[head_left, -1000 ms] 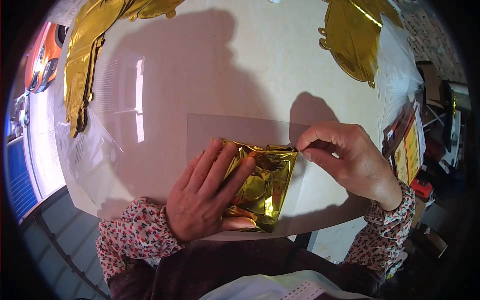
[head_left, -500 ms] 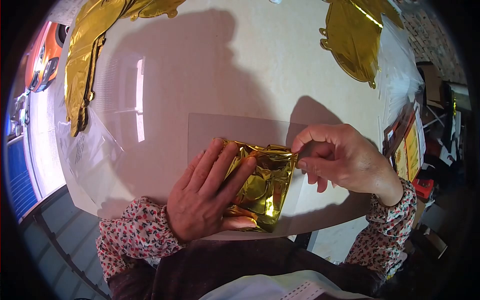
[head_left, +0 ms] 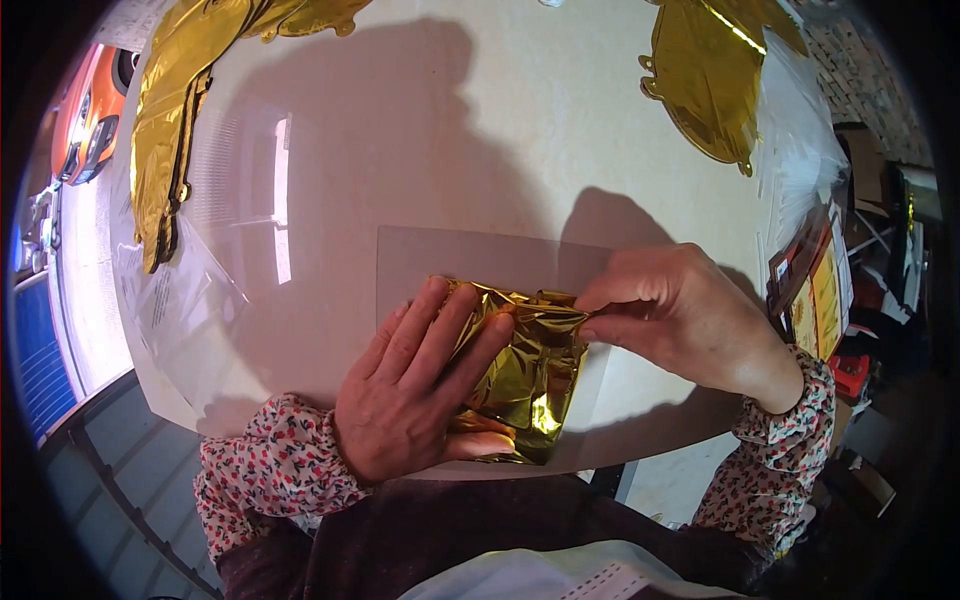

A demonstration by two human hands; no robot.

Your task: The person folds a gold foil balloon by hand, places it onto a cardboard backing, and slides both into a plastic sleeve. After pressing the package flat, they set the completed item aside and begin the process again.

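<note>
A folded gold foil balloon (head_left: 525, 375) lies near the table's front edge, shiny and creased. My left hand (head_left: 410, 385) rests flat on its left part, fingers stretched out, and covers that side. At the upper right corner of the foil, my right hand (head_left: 690, 315) pinches the edge between thumb and forefinger. Its other fingers are mostly hidden behind the hand. Under the foil is a thin rectangular sheet (head_left: 430, 250), greyish and see-through, which shows above and to the left of the foil.
Flat gold foil balloons with small tabs (head_left: 705, 95) lie at the back right, and more gold foil (head_left: 165, 130) hangs along the left edge. Clear plastic bags (head_left: 800, 130) sit at the right edge. A clear plastic wrapper (head_left: 185, 290) lies on the left of the pale table (head_left: 590, 130).
My right hand has closed its pinch on the foil's upper right corner and pulled that edge slightly inward, to the left. My left hand has stayed in place.
</note>
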